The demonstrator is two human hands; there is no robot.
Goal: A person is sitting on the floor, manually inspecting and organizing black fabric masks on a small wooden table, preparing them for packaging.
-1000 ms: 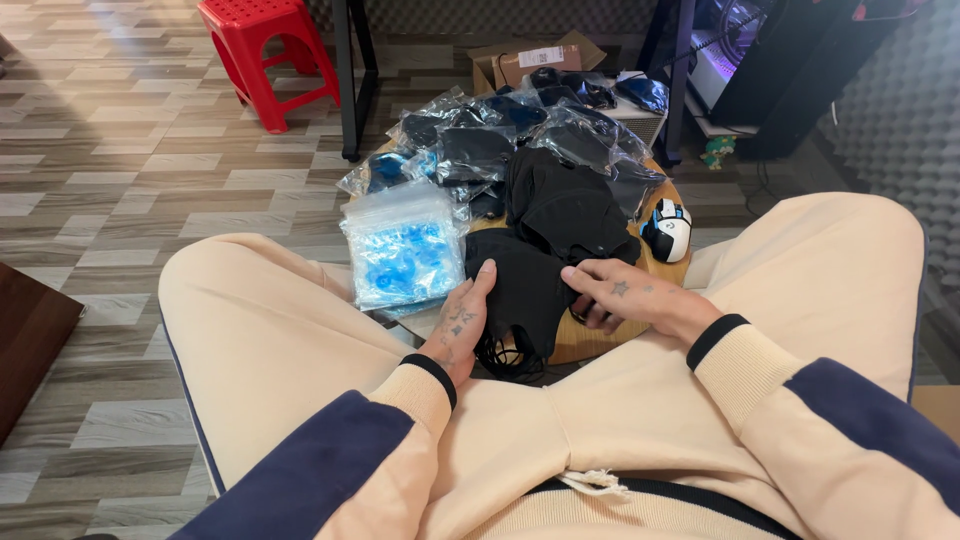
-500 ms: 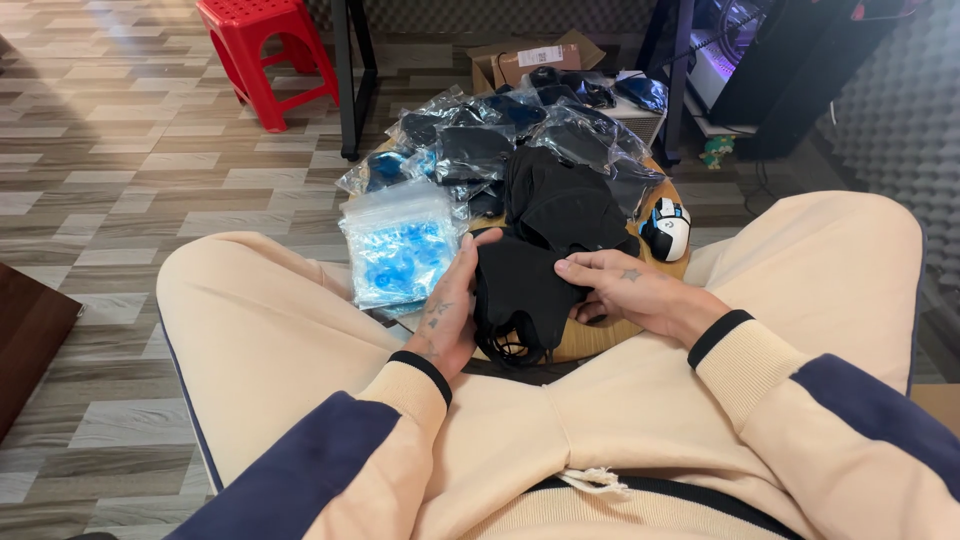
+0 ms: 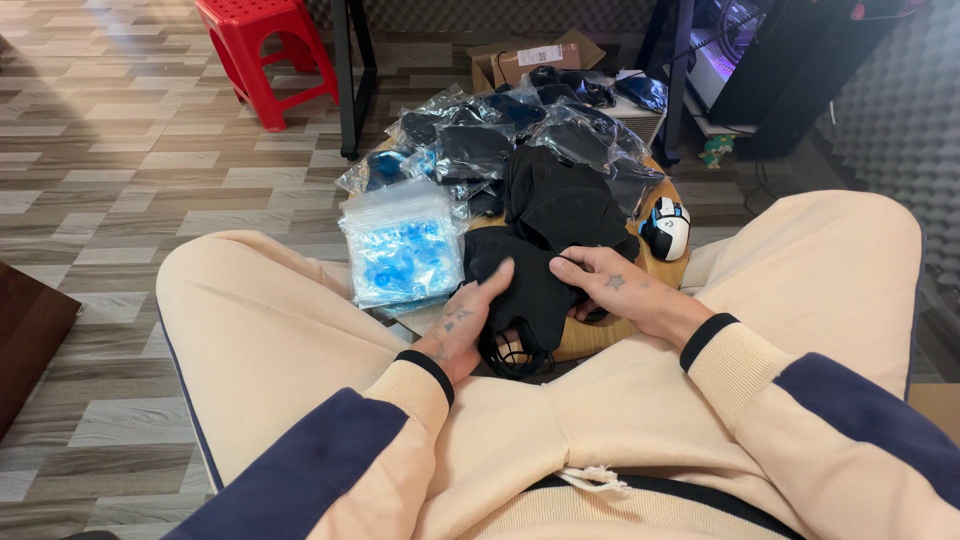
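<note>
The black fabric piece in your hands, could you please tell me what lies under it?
Under the black fabric piece a round wooden tabletop shows at its near edge, with thin black loops hanging over it. The fabric covers everything else beneath.

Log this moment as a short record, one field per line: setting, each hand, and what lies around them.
Setting: person seated on a wood-pattern floor, legs around a low round wooden table
Left hand: flat against the left side of a black fabric piece
Right hand: fingers gripping the same piece from the right
Beside it: clear bag of blue items
Behind: pile of bagged black items, loose black fabric stack
Right edge of table: white and black computer mouse
Background: red plastic stool, cardboard box
</note>
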